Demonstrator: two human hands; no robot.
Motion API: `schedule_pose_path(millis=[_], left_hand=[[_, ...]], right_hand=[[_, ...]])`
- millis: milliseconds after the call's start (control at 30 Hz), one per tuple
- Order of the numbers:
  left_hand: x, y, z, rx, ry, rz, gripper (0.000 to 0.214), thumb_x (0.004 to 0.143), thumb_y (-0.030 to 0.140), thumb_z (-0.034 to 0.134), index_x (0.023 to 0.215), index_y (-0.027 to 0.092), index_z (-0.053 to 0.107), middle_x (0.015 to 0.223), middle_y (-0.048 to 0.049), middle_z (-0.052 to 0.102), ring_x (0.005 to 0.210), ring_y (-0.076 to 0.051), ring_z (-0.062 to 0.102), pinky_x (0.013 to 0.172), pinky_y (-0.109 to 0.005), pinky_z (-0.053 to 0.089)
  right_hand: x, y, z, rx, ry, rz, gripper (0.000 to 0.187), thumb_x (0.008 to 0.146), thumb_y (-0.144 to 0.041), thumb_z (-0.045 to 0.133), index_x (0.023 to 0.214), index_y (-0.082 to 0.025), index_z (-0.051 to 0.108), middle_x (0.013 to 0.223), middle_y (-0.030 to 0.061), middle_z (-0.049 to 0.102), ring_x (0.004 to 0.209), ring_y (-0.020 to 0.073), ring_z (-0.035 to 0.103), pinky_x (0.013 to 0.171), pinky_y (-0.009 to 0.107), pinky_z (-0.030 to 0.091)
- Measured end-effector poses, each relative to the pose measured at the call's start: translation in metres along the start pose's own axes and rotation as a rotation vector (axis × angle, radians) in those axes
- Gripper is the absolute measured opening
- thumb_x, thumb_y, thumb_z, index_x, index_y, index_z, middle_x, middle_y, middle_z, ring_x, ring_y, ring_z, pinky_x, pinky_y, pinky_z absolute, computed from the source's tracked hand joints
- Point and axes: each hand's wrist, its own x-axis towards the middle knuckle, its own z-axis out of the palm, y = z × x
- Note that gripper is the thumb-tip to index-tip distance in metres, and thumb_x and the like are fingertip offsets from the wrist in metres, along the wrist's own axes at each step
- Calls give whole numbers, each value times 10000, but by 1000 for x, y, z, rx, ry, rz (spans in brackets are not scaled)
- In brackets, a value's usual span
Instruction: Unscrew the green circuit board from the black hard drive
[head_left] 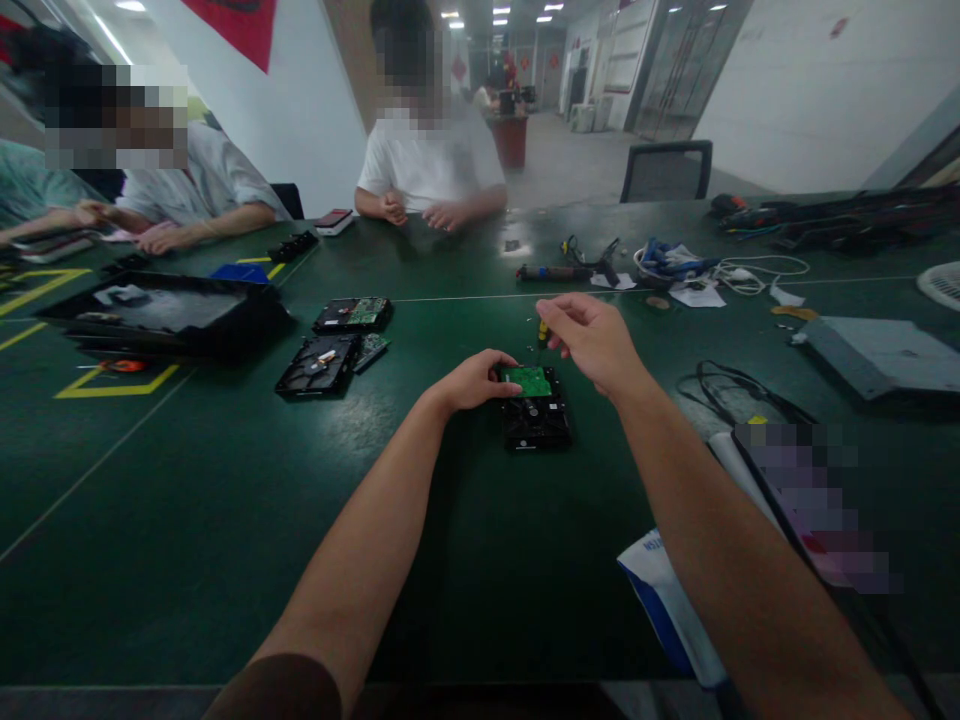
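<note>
A black hard drive (534, 425) lies on the green table in front of me, with a green circuit board (534, 381) on its far half. My left hand (480, 382) grips the drive's left side, thumb over the board's edge and fingers along the far side. Above the drive's far right corner, my right hand (589, 335) pinches a small screwdriver with a yellow and black handle (543, 332). Its shaft points down toward the board's far edge; whether the tip touches is too small to tell.
Left of the drive lie two more hard drives (319, 366) (352, 313) and a loose board (371, 351). A black tray (172, 310) stands farther left. Cables (675, 262), a grey metal box (885, 355) and a blue-white packet (667, 600) are on the right. Other people sit across the table.
</note>
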Motion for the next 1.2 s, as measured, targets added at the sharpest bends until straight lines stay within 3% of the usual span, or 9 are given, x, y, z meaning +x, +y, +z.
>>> schedule_pose_path(millis=[133, 333, 467, 600, 800, 900, 1000, 1100, 1200], left_hand=[[-2, 4, -1, 10, 4, -15, 580, 786, 457, 786, 1282, 195, 639, 1043, -61, 619, 859, -204, 583, 761, -336, 468], [-3, 5, -2, 2, 3, -3, 582, 794, 443, 778, 1297, 187, 632, 1030, -65, 628, 836, -203, 586, 736, -338, 465], [-3, 3, -1, -6, 2, 8, 583, 795, 443, 780, 1292, 177, 634, 1021, -68, 624, 816, -194, 579, 716, -332, 460], [-2, 1, 0, -27, 0, 5, 589, 789, 447, 787, 1291, 179, 632, 1011, -64, 623, 815, -191, 576, 716, -329, 456], [-2, 2, 0, -36, 3, 0, 576, 786, 431, 793, 1281, 181, 636, 1006, -64, 625, 816, -189, 573, 712, -325, 449], [-2, 2, 0, -39, 8, 8, 575, 787, 427, 793, 1280, 177, 638, 1005, -61, 624, 804, -180, 570, 708, -321, 447], [-1, 2, 0, -21, 5, 2, 563, 795, 420, 786, 1282, 177, 639, 998, -58, 624, 804, -178, 570, 714, -316, 447], [-1, 1, 0, -10, 9, -3, 562, 795, 419, 787, 1281, 178, 639, 1013, -62, 626, 825, -184, 574, 728, -314, 454], [-1, 2, 0, 0, 5, -5, 572, 793, 437, 786, 1284, 184, 638, 1028, -59, 627, 837, -190, 580, 734, -316, 461]], right_hand=[[-1, 0, 2, -48, 52, 7, 342, 820, -546, 758, 828, -223, 649, 793, 29, 693, 631, 126, 586, 538, 277, 444], [0, 5, 3, -72, 90, 21, 329, 859, -543, 709, 817, -229, 618, 780, 14, 670, 540, 103, 559, 518, 281, 437], [0, 3, 2, -12, 20, 37, 291, 893, -516, 667, 848, -229, 657, 811, 16, 682, 498, 83, 547, 442, 257, 371], [-1, -2, 2, 103, -95, 94, 327, 939, -529, 594, 925, -224, 711, 988, 59, 735, 499, 70, 560, 388, 246, 328], [-4, -7, 5, 282, -207, 150, 361, 941, -569, 612, 940, -215, 683, 1002, 68, 709, 577, 101, 650, 486, 261, 496], [-4, -8, 7, 309, -189, 135, 342, 939, -564, 622, 1031, -238, 664, 1002, 46, 675, 632, 114, 677, 560, 273, 546], [-3, -6, 6, 205, -162, 78, 362, 943, -575, 607, 1081, -247, 672, 978, 40, 674, 630, 109, 643, 523, 261, 495], [-1, -2, 2, 44, -86, 6, 355, 902, -573, 663, 998, -232, 689, 899, 35, 685, 636, 114, 591, 509, 260, 438], [1, 3, -1, -88, 55, -2, 368, 827, -570, 745, 898, -219, 664, 880, 50, 702, 681, 140, 591, 558, 283, 458]])
